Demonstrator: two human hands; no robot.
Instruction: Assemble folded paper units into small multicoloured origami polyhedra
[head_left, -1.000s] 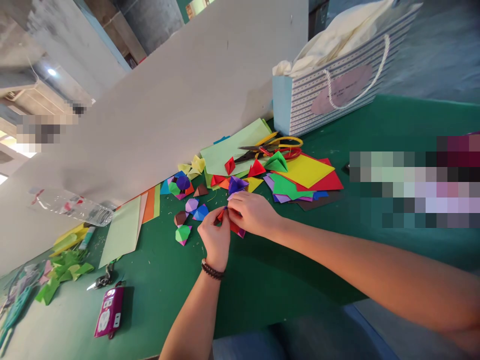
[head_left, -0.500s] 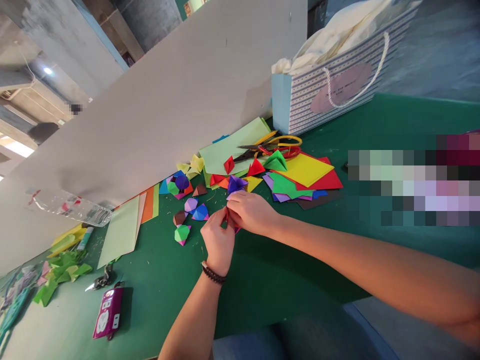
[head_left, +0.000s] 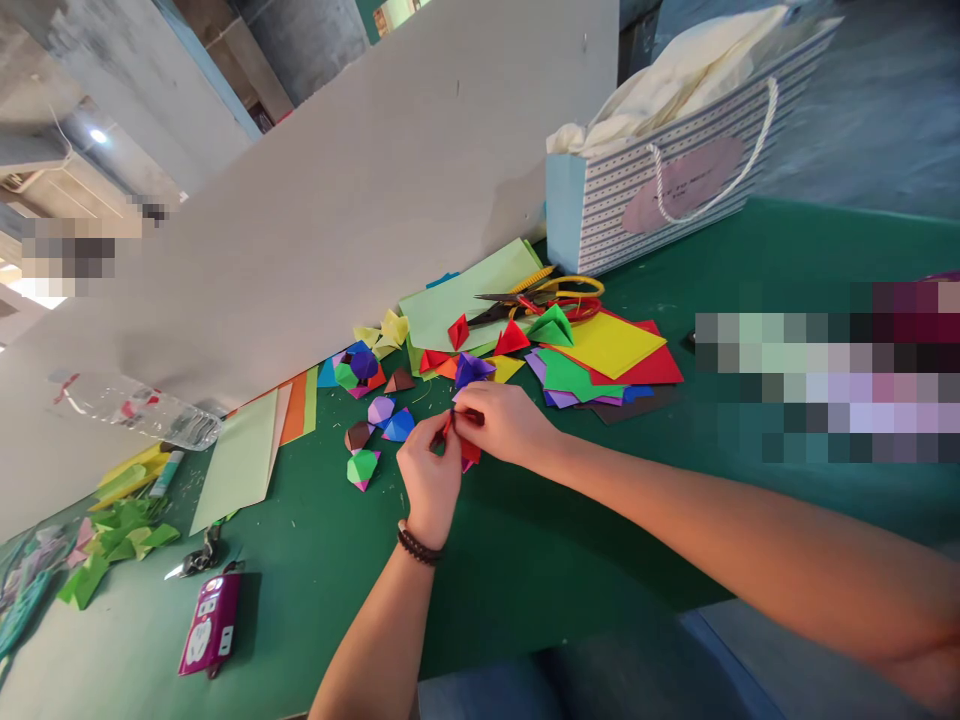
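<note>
From the head camera, the left hand (head_left: 430, 483), with a dark beaded bracelet (head_left: 416, 543) at its wrist, and the right hand (head_left: 504, 424) meet over the green tabletop (head_left: 525, 560). Their fingertips pinch a small folded piece of red and purple paper (head_left: 470, 452) from both sides, and a thin red tip stands up between them. So tight a pinch seems meant to stop the small folds from springing open. The piece is held near the middle of the tabletop, toward its far edge. Just left of the hands lie a green and pink folded paper polyhedron (head_left: 362, 468) and a blue one (head_left: 397, 425), while a purple folded paper shape (head_left: 474, 370) sits just beyond the fingers. Further right, square sheets of yellow paper (head_left: 611, 343) and red paper (head_left: 660, 365) lie near yellow-handled scissors (head_left: 577, 287), apparently kept within easy reach. Against the frame half a second earlier, the hands have closed in slightly, the red tip stands out more clearly, and less of the purple corner shows below the fingers.
</note>
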